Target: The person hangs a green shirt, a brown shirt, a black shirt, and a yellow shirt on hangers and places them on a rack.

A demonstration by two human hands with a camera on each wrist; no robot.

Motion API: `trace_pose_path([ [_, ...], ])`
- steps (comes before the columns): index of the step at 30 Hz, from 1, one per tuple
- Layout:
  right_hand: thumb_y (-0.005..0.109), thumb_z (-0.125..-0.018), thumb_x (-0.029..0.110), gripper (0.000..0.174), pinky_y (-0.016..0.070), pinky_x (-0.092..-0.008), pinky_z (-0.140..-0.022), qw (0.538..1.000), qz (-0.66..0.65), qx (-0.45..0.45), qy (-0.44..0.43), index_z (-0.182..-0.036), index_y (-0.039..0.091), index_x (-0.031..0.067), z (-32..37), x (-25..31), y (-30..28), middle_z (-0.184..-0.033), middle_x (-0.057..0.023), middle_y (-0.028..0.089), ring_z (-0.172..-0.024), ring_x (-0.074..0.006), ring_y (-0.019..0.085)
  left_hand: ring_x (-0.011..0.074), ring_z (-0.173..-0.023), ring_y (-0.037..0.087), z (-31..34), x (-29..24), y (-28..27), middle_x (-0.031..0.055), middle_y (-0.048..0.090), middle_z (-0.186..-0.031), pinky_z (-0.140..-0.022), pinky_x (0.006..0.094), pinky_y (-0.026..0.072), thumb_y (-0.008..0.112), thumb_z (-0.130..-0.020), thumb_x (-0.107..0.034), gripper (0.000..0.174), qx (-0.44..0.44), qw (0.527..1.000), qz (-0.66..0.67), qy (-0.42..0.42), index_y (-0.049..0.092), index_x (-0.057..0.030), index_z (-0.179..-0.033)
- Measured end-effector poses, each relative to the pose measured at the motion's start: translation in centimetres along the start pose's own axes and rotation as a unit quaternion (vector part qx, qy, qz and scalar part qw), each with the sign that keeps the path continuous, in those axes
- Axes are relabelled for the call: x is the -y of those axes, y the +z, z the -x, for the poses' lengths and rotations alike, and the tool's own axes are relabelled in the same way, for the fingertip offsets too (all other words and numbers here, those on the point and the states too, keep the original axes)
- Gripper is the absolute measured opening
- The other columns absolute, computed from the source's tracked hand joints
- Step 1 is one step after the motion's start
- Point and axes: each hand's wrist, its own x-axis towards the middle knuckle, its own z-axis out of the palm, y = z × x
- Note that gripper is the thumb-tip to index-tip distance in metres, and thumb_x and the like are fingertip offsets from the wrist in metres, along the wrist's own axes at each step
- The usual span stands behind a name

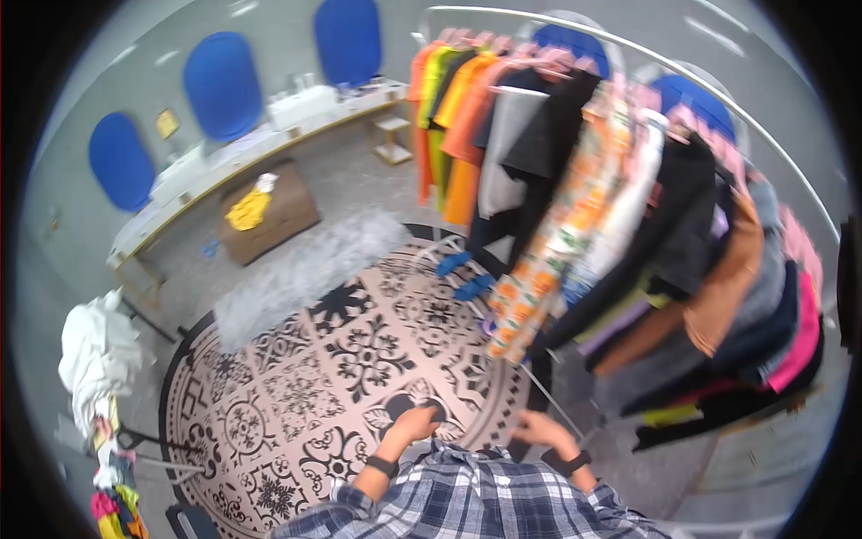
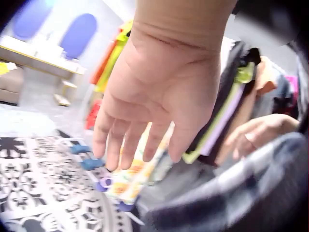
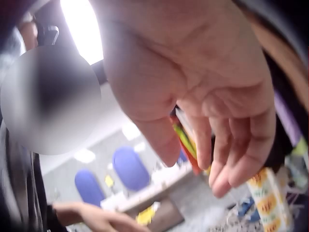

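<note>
My left hand point(image 1: 415, 426) hangs in front of the plaid shirt, over the patterned round rug point(image 1: 296, 395); in the left wrist view the hand point(image 2: 161, 96) has its fingers extended and holds nothing. My right hand point(image 1: 544, 431) is level with it, a gap between the two. In the right wrist view the right hand point(image 3: 203, 82) has its fingers loosely bent, with nothing in them. Nearest the right hand is the rack of hanging clothes, among them an orange-flowered garment point(image 1: 566, 225) and a brown one point(image 1: 732, 278).
A white rail point(image 1: 628, 45) carries the clothes on pink hangers. Blue slippers point(image 1: 473, 287) lie by its base. A grey fur mat point(image 1: 310, 274), a brown ottoman point(image 1: 292, 202) with yellow cloth, and a long counter point(image 1: 260, 144) stand beyond. White clothing point(image 1: 94, 355) hangs at left.
</note>
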Motion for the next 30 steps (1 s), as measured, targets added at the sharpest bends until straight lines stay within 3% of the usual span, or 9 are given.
trace_pose_path([
  [2,0.062,-0.073,0.035,0.052,0.0447,-0.0380,-0.077,0.986,0.060,0.157,-0.007,-0.114,0.052,0.0048,-7.3,2.2,3.9,-0.096,-0.0206,0.059,-0.091,-0.0346,0.056,0.0330,-0.093,0.056,4.2,7.2,-1.1,0.0210,0.059,-0.097,-0.080,0.0406,0.0445,0.060,-0.073,-0.029,0.042,-0.036,0.988,0.012,-0.150,0.055,-0.0041,-0.106],
  [5,0.059,-0.074,0.033,0.046,0.0450,-0.0398,-0.076,0.976,0.132,0.138,-0.103,-0.109,0.053,0.0034,-16.2,7.7,6.7,-0.094,-0.0206,0.059,-0.089,-0.0358,0.056,0.0331,-0.095,0.056,10.1,15.6,-0.8,0.0206,0.059,-0.098,-0.081,0.0403,0.0442,0.060,-0.071,-0.033,0.043,-0.063,0.954,0.076,-0.281,0.058,-0.0053,-0.103],
  [7,0.058,-0.075,0.031,0.040,0.0457,-0.0408,-0.073,0.974,0.118,0.121,-0.147,-0.103,0.055,0.0028,-21.7,12.1,7.6,-0.089,-0.0199,0.061,-0.084,-0.0348,0.058,0.0329,-0.095,0.056,12.3,16.2,-4.0,0.0200,0.059,-0.100,-0.082,0.0398,0.0440,0.058,-0.071,-0.034,0.043,-0.047,0.927,0.109,-0.356,0.058,-0.0055,-0.103],
  [12,0.058,-0.077,0.030,0.035,0.0464,-0.0403,-0.069,0.942,0.132,0.137,-0.277,-0.099,0.056,0.0027,-32.5,18.8,9.7,-0.081,-0.0183,0.062,-0.079,-0.0345,0.059,0.0326,-0.078,0.061,11.0,20.0,-7.2,0.0181,0.062,-0.091,-0.072,0.0366,0.0477,0.058,-0.074,-0.031,0.042,-0.134,0.902,0.224,-0.344,0.056,-0.0043,-0.106],
  [17,0.061,-0.073,0.031,0.042,0.0448,-0.0369,-0.079,0.909,0.116,0.315,-0.247,-0.104,0.057,0.0041,-42.3,21.2,7.6,-0.096,-0.0176,0.060,-0.090,-0.0327,0.057,0.0341,-0.090,0.058,4.2,24.7,-10.7,0.0215,0.060,-0.097,-0.079,0.0374,0.0453,0.059,-0.074,-0.033,0.045,-0.100,0.913,0.223,-0.325,0.055,-0.0031,-0.108],
  [18,0.061,-0.074,0.033,0.039,0.0464,-0.0360,-0.071,0.905,0.125,0.297,-0.279,-0.101,0.058,0.0046,-44.9,20.2,7.5,-0.082,-0.0164,0.063,-0.080,-0.0304,0.060,0.0344,-0.093,0.056,2.5,25.7,-11.9,0.0217,0.059,-0.099,-0.081,0.0376,0.0446,0.059,-0.073,-0.033,0.046,-0.080,0.904,0.263,-0.328,0.055,-0.0036,-0.108],
  [22,0.061,-0.073,0.034,0.043,0.0460,-0.0361,-0.072,0.894,0.165,0.335,-0.247,-0.104,0.057,0.0052,-56.4,20.9,4.4,-0.085,-0.0167,0.063,-0.080,-0.0314,0.060,0.0348,-0.090,0.057,-2.7,31.9,-16.7,0.0199,0.060,-0.095,-0.078,0.0389,0.0452,0.059,-0.073,-0.032,0.041,-0.153,0.900,0.239,-0.330,0.057,-0.0036,-0.102],
  [27,0.061,-0.072,0.032,0.041,0.0462,-0.0374,-0.072,0.865,0.223,0.323,-0.312,-0.104,0.058,0.0060,-66.4,26.1,1.9,-0.085,-0.0168,0.063,-0.082,-0.0322,0.059,0.0363,-0.083,0.057,-5.1,33.0,-24.2,0.0203,0.060,-0.086,-0.073,0.0410,0.0457,0.058,-0.073,-0.028,0.032,-0.319,0.829,0.230,-0.396,0.059,-0.0035,-0.092],
  [30,0.062,-0.073,0.028,0.039,0.0470,-0.0370,-0.069,0.872,0.181,0.288,-0.352,-0.103,0.058,0.0028,-69.0,31.4,2.7,-0.082,-0.0183,0.063,-0.077,-0.0315,0.061,0.0369,-0.083,0.057,-4.5,33.9,-25.8,0.0209,0.060,-0.086,-0.072,0.0408,0.0459,0.058,-0.072,-0.029,0.033,-0.338,0.787,0.316,-0.407,0.059,-0.0031,-0.093],
])
